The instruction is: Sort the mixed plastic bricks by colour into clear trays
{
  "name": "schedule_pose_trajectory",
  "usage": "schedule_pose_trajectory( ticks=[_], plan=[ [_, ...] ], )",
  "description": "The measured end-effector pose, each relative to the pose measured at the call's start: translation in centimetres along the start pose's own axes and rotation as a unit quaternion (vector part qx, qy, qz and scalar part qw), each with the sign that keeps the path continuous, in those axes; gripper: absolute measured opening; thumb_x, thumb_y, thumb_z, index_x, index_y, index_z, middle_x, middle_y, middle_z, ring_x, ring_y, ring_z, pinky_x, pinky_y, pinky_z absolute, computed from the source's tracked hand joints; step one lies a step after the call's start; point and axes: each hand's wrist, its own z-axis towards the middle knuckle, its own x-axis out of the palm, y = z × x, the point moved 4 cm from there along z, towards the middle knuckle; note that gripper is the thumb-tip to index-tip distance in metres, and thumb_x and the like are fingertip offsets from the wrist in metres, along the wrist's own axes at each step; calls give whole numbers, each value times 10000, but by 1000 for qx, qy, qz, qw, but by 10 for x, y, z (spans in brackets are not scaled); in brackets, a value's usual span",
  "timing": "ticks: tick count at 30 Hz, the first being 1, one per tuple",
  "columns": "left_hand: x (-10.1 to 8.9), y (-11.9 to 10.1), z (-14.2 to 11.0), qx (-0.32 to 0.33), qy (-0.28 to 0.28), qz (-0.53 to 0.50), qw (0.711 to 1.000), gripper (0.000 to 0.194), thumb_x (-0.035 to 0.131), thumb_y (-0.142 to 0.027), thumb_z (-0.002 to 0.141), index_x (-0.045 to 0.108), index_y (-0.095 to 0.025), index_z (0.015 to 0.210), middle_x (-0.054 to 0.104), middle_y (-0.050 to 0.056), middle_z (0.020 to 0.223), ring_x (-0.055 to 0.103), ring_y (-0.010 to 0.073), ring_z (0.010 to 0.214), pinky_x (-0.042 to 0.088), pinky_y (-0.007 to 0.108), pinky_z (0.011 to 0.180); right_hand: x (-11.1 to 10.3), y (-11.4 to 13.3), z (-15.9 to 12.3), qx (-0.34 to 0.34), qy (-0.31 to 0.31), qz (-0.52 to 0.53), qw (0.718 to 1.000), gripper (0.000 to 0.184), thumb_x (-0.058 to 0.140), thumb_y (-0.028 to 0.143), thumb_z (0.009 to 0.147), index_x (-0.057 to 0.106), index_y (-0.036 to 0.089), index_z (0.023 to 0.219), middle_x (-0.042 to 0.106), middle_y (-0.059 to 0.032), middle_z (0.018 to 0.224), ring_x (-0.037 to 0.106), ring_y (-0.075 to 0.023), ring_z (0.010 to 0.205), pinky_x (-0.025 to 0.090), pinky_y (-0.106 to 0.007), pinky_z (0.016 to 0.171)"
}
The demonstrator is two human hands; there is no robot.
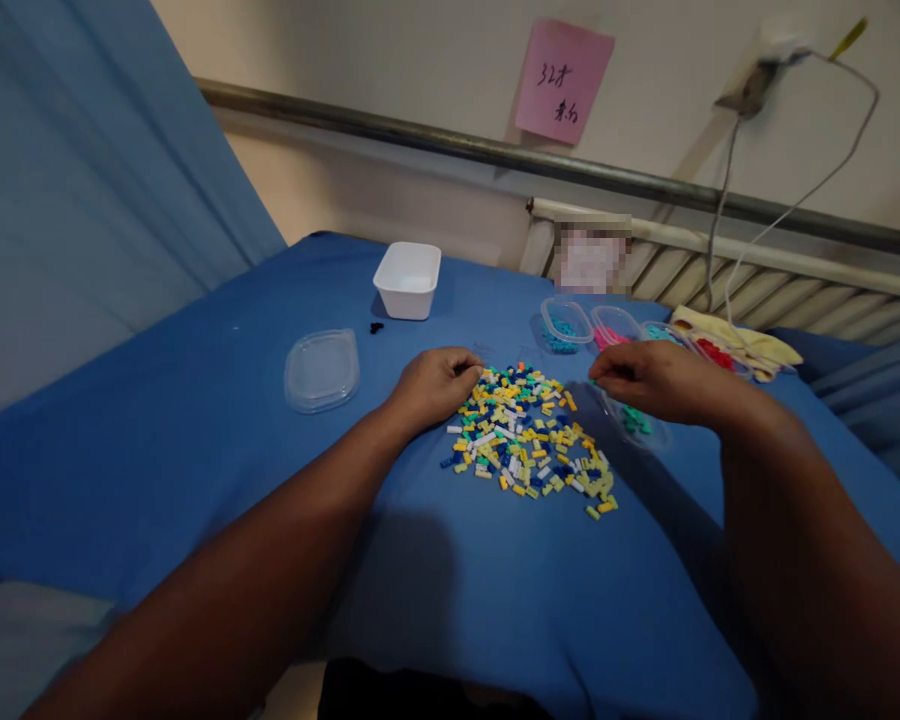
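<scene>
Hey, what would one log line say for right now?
left hand: at brick pile edge | right hand: above green-brick tub | white tub: upright, behind pile

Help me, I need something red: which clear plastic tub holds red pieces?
The rightmost tub, beside the yellow cloth, holds the red pieces; the other tubs show blue pieces, pink pieces or green pieces.

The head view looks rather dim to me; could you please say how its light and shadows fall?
Head view: muted light, the wall paler than the blue sheet; head view again: a dark shadow left of the right forearm, pixelation around the pale paper.
</scene>
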Motion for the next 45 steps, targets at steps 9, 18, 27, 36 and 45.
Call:
schedule_pose_trajectory(
  ticks=[9,18,27,36,45],
  plan=[
    [-2,0,2,-14,1,8,1000,273,616,-373,968,849,-239,1012,848,39,972,758,233,893,541,326,765,3,-72,-16,111,104,-34,988,205,638,309,916,835,250,923,837,-25,921,754,-236,807,517,-324,716],
    [-4,1,1,-13,-5,7,1000,273,624,-375,965,851,-231,1016,850,46,1000,753,230,886,538,329,762,41,27,26,-106,-59,18,992,371,561,191,1036,792,246,1321,809,-81,1331,758,-276,1208,576,-388,1035],
    [-3,-2,0,-8,3,6,1000,277,616,-369,967,849,-225,1012,848,42,951,753,227,860,525,324,730,37,7,29,-56,-99,3,994,319,577,181,1017,829,227,1206,834,-86,1241,780,-270,1119,577,-363,972],
    [-3,-2,1,3,3,9,1000,282,610,-370,960,849,-228,1003,851,37,976,762,230,895,538,320,753,53,5,33,-14,-13,29,999,315,641,135,928,829,229,1162,849,-50,1065,773,-224,917,529,-291,786],
    [-1,-3,0,-8,0,12,1000,273,617,-367,961,853,-238,1006,851,46,980,761,231,887,555,328,771,48,14,35,-56,-104,50,992,262,621,163,964,822,199,1128,828,-97,1117,755,-253,1007,552,-346,890]
  ],
)
